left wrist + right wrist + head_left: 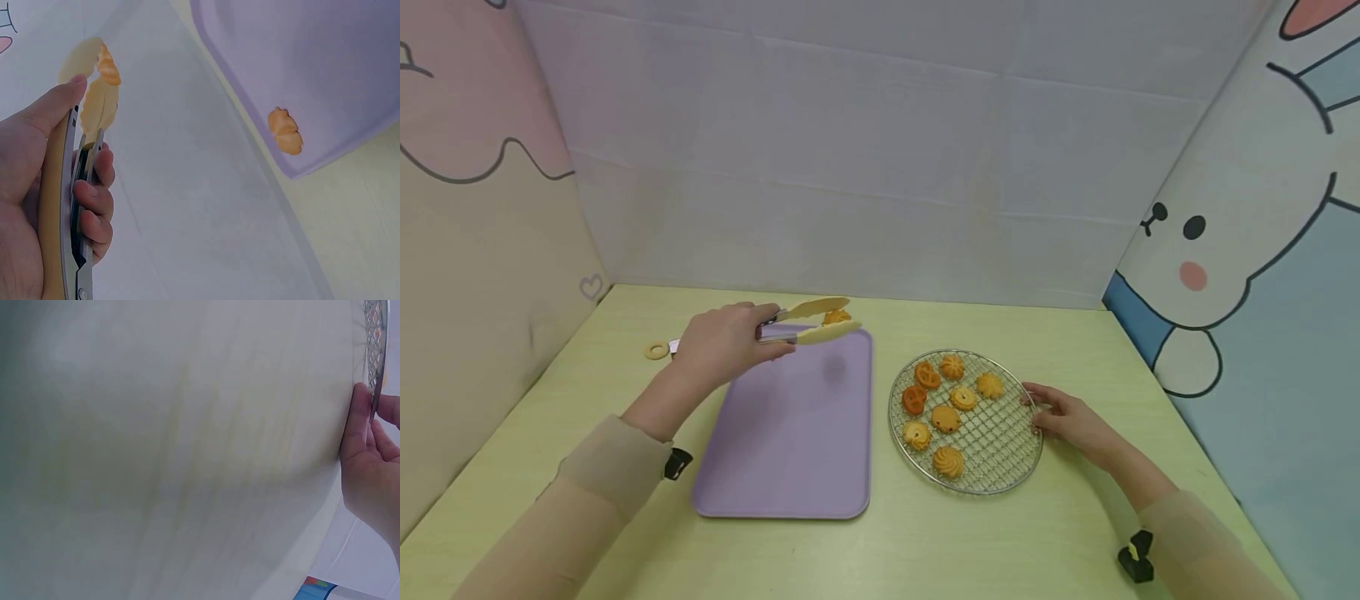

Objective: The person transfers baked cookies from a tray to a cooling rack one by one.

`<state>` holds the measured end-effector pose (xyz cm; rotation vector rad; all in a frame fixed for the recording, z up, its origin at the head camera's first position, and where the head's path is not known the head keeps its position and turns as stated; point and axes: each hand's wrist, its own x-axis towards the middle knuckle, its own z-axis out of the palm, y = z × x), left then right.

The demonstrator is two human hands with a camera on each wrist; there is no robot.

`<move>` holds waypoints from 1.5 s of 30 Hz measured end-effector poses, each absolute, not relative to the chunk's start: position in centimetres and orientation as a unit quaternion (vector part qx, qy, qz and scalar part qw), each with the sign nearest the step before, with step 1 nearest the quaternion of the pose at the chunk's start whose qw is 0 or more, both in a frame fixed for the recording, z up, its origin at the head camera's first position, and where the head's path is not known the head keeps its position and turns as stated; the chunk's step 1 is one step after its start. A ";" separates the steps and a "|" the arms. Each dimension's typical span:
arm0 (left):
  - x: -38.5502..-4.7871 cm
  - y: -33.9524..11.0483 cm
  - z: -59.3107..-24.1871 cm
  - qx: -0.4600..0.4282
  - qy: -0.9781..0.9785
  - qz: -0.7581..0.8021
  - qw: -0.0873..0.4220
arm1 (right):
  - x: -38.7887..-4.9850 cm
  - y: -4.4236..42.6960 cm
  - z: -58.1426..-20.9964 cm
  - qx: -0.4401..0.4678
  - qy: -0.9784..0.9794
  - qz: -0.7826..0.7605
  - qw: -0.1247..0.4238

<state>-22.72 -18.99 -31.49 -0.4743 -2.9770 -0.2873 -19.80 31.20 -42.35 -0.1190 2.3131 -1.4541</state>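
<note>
Over the far edge of the lavender tray (797,450), my left hand (722,343) grips a pair of tongs (829,332) with cream-coloured tips. A ridged golden cookie (836,317) is pinched between those tips, above the tray. The left wrist view shows another cookie (285,131) lying in a tray corner; the left hand hides it in the head view. My right hand (1075,425) holds the right rim of a round wire rack (1000,454), thumb and fingers on either side of the rim. Several cookies (945,418) of different shapes lie on the rack, mostly on its left half.
The tray and rack stand side by side on a pale yellow table (940,550), with a narrow gap between them. A pale wall (880,167) rises behind the table. Printed panels stand at both sides, with a rabbit drawing (1247,250) on the right.
</note>
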 end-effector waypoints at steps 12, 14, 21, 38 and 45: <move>-21.2 -16.7 -30.2 -0.179 -0.975 -0.099 0.082 | -19.7 31.0 -42.2 -0.038 0.834 -0.513 0.199; -21.0 -16.3 -30.3 -0.187 -0.973 -0.100 0.096 | -19.7 31.0 -42.2 -0.035 0.833 -0.514 0.199; -20.3 -14.7 -29.8 -0.209 -0.964 -0.104 0.125 | -19.6 31.0 -42.1 -0.041 0.831 -0.517 0.202; -19.6 -9.8 -29.7 -0.282 -0.943 -0.119 0.128 | -19.6 31.3 -41.9 -0.028 0.831 -0.518 0.201; -20.0 -7.7 -31.0 -0.303 -0.939 -0.124 0.108 | -19.8 31.4 -42.1 -0.028 0.830 -0.519 0.201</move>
